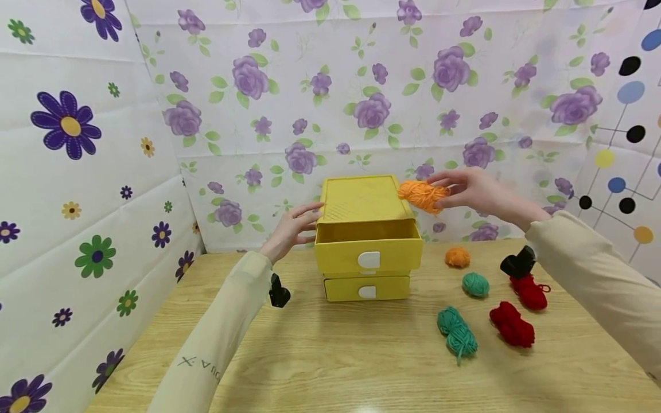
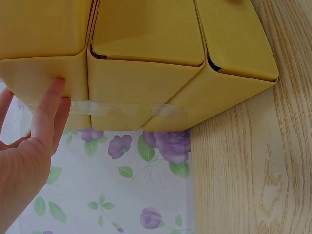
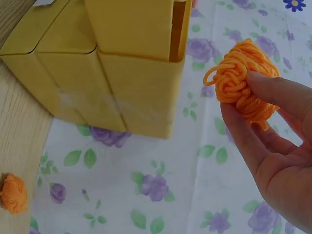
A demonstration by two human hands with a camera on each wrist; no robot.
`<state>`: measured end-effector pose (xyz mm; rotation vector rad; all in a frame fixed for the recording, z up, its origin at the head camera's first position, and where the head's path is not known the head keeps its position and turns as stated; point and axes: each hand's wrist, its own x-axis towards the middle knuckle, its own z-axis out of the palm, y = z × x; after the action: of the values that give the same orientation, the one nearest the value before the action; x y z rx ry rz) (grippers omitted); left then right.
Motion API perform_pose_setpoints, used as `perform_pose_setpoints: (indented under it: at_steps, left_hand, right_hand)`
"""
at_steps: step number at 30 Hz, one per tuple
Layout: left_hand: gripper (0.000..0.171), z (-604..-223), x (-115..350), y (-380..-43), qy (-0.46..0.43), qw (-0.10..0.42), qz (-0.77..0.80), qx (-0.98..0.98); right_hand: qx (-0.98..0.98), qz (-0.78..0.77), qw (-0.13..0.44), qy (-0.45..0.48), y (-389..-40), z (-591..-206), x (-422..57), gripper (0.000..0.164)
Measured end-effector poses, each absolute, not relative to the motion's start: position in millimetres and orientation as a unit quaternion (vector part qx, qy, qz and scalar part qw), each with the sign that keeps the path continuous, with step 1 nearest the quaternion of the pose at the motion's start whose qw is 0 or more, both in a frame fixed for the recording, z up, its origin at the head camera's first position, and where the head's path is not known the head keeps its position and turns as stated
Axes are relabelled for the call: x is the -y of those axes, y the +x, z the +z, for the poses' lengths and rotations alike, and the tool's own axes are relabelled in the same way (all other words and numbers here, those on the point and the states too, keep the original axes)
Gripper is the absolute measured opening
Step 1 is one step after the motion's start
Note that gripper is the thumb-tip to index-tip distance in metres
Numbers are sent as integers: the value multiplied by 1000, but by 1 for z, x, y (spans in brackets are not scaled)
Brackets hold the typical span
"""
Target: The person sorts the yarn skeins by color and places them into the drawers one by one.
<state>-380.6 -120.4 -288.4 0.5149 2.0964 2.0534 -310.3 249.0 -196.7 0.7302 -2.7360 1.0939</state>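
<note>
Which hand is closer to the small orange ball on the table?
The right hand: it hovers on the same side of the yellow drawers as the orange ball, holding an orange bundle. The left hand touches the drawers' opposite side.

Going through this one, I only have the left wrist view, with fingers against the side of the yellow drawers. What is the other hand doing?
Observer: The right hand holds a bundle of orange yarn in the air, near the top right of the yellow drawer unit.
Operator: Is anything pulled open at the front?
Observer: Yes, the top drawer is pulled out.
Operator: Any more yarn that I'm missing?
Observer: Five more pieces lie on the table to the right of the unit: a small orange ball, two green bundles and two red bundles.
</note>
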Motion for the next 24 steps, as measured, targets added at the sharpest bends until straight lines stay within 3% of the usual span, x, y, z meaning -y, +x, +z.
perform_pose_setpoints:
  at_steps: [11, 24]
  left_hand:
    - [42, -288, 120, -382, 175, 82, 689, -699]
    - [40, -288, 120, -383, 165, 83, 695, -695]
  right_hand:
    - [883, 364, 43, 295, -313, -192, -209, 41]
    - [860, 364, -17, 358, -326, -198, -163, 42]
